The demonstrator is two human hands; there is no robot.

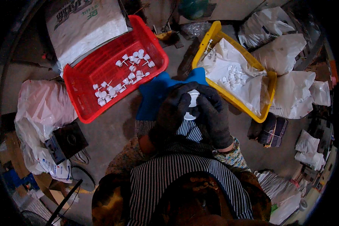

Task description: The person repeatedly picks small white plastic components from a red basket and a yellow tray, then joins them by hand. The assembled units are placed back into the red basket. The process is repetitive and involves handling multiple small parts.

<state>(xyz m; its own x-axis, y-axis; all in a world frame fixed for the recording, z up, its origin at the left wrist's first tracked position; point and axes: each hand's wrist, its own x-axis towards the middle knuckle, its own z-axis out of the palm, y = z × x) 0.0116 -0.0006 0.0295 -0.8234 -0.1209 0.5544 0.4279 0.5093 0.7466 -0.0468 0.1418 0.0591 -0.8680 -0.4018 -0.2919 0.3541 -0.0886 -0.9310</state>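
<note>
Both hands wear dark gloves and meet in front of my body, above my lap. My left hand (172, 109) and my right hand (217, 116) are closed on a small white plastic piece (193, 98) with rounded ends. Fingers cover part of its middle. To the left, a red basket (87, 115) holds several small white cup-shaped plastic pieces (132, 75), some with thin stems. On the right stands a yellow basket (260, 117) lined with a white sack (224, 52), and a heap of small white pieces (235, 76) lies on that lining.
A large white printed sack (86, 37) hangs over the red basket's far side. Full plastic bags (45, 103) stand at the left beside a dark box (66, 141). More white bags (293, 94) line the right, with a tied dark bundle (274, 130) near the yellow basket.
</note>
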